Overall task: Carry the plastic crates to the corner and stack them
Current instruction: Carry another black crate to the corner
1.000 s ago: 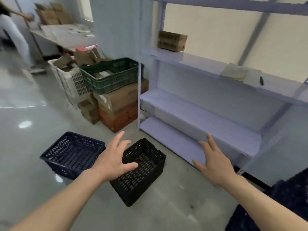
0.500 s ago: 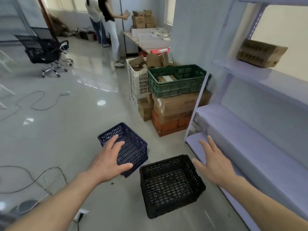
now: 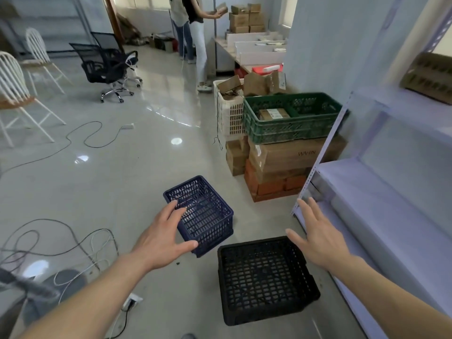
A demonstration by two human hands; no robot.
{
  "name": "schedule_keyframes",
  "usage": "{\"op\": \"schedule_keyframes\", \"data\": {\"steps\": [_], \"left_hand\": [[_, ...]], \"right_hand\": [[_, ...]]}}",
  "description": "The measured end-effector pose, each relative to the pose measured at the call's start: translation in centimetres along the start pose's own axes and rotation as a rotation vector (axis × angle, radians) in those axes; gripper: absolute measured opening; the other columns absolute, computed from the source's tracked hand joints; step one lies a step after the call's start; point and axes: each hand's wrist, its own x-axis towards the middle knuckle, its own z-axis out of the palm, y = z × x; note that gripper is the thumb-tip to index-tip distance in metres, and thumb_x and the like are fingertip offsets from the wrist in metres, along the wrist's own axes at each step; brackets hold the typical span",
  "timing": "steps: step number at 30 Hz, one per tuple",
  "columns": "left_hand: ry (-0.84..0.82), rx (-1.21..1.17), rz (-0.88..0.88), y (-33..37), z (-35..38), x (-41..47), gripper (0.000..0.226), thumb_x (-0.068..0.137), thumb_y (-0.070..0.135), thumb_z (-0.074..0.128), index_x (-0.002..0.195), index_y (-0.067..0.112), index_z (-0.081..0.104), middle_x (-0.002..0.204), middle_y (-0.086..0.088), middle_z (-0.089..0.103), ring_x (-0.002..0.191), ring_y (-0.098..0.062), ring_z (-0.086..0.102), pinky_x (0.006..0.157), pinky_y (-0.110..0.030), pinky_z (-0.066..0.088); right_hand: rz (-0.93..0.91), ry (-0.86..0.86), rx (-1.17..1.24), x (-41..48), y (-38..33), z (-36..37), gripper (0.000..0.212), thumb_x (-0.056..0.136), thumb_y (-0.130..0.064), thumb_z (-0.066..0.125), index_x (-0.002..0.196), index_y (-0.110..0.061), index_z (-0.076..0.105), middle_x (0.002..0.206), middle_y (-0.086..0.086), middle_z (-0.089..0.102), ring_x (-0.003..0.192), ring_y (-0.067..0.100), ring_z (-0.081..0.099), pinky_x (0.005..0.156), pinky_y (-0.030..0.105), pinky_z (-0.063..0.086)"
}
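Both hands, left point(image 3: 160, 243) and right point(image 3: 319, 237), spread empty above blue crate point(image 3: 199, 214) and black crate point(image 3: 264, 277); loose floor cables point(image 3: 73, 241) risk tripping.

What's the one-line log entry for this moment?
left hand: open, near blue crate | right hand: open, near black crate | both crates: on floor, apart, unstacked

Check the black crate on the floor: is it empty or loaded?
Empty: the black crate shows only its bare lattice bottom.

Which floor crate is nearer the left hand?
The dark blue crate: the left hand is over its near edge; the black crate lies further right, beside the shelving.
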Motion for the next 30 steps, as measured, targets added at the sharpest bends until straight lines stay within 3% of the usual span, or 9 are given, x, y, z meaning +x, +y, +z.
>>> {"op": "schedule_keyframes", "data": {"steps": [8,12,16,20,22,25,30], "left_hand": [[-0.077,-0.031,0.011,-2.5,2.4,6.1,0.098,0.083,0.061,0.071,0.159,0.025,0.021,0.169,0.005,0.004,0.155,-0.016,0.013,0.123,-0.035,0.023],[-0.140,-0.045,0.033,-3.5,3.9,10.9,0.099,0.083,0.063,0.069,0.160,0.023,0.021,0.169,0.005,0.008,0.154,-0.016,0.016,0.123,-0.035,0.024],[-0.232,-0.039,0.038,-4.8,6.6,15.4,0.098,0.085,0.062,0.068,0.160,0.020,0.022,0.169,0.001,0.010,0.154,-0.018,0.018,0.123,-0.034,0.023],[-0.332,-0.050,-0.003,-5.4,10.8,18.7,0.095,0.087,0.060,0.067,0.160,0.017,0.022,0.168,-0.002,0.012,0.152,-0.020,0.023,0.121,-0.034,0.026],[-0.370,-0.064,-0.032,-5.6,13.5,19.9,0.095,0.087,0.059,0.068,0.159,0.016,0.024,0.168,-0.003,0.014,0.151,-0.021,0.027,0.121,-0.034,0.028],[-0.404,-0.085,-0.085,-5.6,17.9,21.8,0.094,0.087,0.058,0.068,0.159,0.016,0.025,0.167,-0.003,0.017,0.145,-0.023,0.037,0.119,-0.035,0.032],[-0.414,-0.116,-0.199,-5.2,27.1,24.8,0.090,0.088,0.053,0.069,0.158,0.014,0.027,0.164,-0.007,0.023,0.148,-0.023,0.031,0.121,-0.037,0.027]], "right_hand": [[0.072,-0.043,0.028,4.3,0.0,2.7,0.086,0.099,-0.062,0.053,0.166,-0.033,0.007,0.175,-0.005,0.001,0.159,0.019,0.017,0.108,0.040,0.045],[0.159,-0.078,0.056,6.7,0.6,4.2,0.088,0.100,-0.057,0.055,0.166,-0.029,0.004,0.175,-0.003,0.005,0.159,0.019,0.015,0.116,0.041,0.037],[0.252,-0.109,0.056,8.7,1.9,6.8,0.083,0.102,-0.050,0.057,0.165,-0.021,0.012,0.169,0.004,0.021,0.151,0.026,0.031,0.112,0.042,0.038],[0.324,-0.191,0.098,10.3,4.8,11.2,0.087,0.100,-0.053,0.057,0.166,-0.020,0.011,0.173,0.004,0.016,0.156,0.024,0.022,0.122,0.042,0.028],[0.342,-0.226,0.123,11.1,6.5,13.5,0.086,0.100,-0.049,0.059,0.166,-0.017,0.013,0.171,0.006,0.020,0.155,0.025,0.026,0.122,0.039,0.025],[0.362,-0.265,0.159,12.7,9.4,17.2,0.085,0.100,-0.044,0.062,0.165,-0.014,0.016,0.167,0.009,0.029,0.150,0.028,0.033,0.119,0.039,0.029],[0.371,-0.353,0.185,16.5,16.7,25.0,0.087,0.101,-0.044,0.061,0.166,-0.015,0.010,0.166,0.011,0.030,0.147,0.030,0.036,0.118,0.041,0.031]]}}
